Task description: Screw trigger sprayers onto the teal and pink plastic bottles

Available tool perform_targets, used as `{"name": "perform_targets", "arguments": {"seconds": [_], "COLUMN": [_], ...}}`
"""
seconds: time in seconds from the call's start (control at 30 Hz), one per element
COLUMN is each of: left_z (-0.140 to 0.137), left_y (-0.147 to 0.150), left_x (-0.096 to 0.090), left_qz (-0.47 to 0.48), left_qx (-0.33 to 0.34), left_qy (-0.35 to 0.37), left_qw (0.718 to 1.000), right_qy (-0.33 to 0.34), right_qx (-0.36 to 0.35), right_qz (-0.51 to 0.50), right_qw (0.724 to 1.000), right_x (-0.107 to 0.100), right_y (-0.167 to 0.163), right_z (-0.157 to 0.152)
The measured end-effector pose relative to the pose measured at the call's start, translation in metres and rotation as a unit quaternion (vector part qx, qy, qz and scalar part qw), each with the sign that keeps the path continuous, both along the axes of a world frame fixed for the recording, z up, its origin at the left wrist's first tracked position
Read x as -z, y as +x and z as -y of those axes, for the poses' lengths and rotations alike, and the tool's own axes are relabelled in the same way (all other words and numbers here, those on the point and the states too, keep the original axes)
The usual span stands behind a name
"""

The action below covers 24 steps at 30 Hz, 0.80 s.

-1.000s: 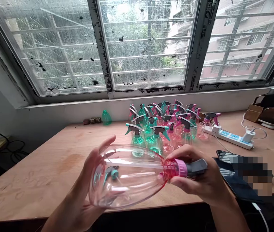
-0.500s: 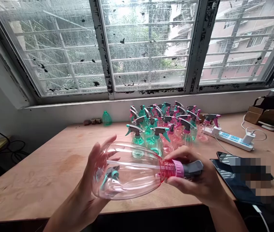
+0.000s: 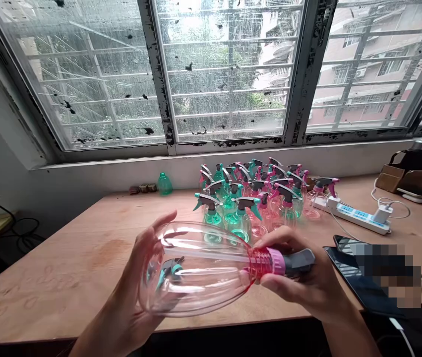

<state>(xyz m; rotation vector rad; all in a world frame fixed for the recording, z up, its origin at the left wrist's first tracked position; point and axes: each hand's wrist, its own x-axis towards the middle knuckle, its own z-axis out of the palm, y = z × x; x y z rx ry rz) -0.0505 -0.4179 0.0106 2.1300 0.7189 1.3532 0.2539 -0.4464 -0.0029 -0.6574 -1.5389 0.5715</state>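
A clear pink spray bottle (image 3: 199, 290) lies sideways between my hands above the table, its base to the left and its pink collar and grey spray head to the right. My left hand (image 3: 129, 287) is wrapped around the base end. At the neck and collar, my right hand (image 3: 303, 277) grips with thumb and fingers; its other fingers are partly hidden behind the spray head. A thin dip tube runs inside the bottle. Through the clear wall shows a teal and grey spray head (image 3: 169, 271), seemingly on the table behind.
Several green and pink spray bottles (image 3: 241, 218) stand grouped by the window wall. A headless green bottle (image 3: 164, 184) is at the back left. On the right are a power strip (image 3: 359, 217), a dark tablet (image 3: 352, 277), a phone and a brown stand (image 3: 396, 173).
The bottle's base end has dropped slightly and come a little nearer. Both hands keep their hold, and the things on the table have not moved.
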Motion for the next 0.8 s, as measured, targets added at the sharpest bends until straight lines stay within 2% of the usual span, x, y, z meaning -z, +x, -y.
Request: {"name": "perform_targets", "arguments": {"seconds": [0.2, 0.3, 0.4, 0.63, 0.8], "left_z": [-0.016, -0.018, -0.014, -0.01, -0.009], "left_y": [-0.013, -0.014, -0.011, -0.008, -0.011], "left_x": [-0.003, -0.005, -0.003, -0.006, -0.01], "left_qz": [-0.031, -0.051, -0.033, -0.001, -0.045], "left_qx": [0.044, 0.036, 0.042, 0.031, 0.027], "left_qy": [0.003, 0.023, 0.041, -0.011, 0.009], "left_qw": [0.999, 0.998, 0.998, 0.999, 0.999], "right_qy": [0.008, 0.001, -0.005, 0.01, 0.005], "right_qx": [0.004, 0.009, 0.013, 0.009, 0.003], "right_qz": [0.015, 0.011, 0.009, 0.007, -0.003], "right_qw": [1.0, 1.0, 1.0, 1.0, 1.0], "right_x": [0.001, 0.001, 0.0, 0.001, 0.001], "right_y": [0.0, 0.001, 0.002, 0.003, 0.003], "right_z": [-0.001, -0.001, 0.001, 0.003, 0.001]}}
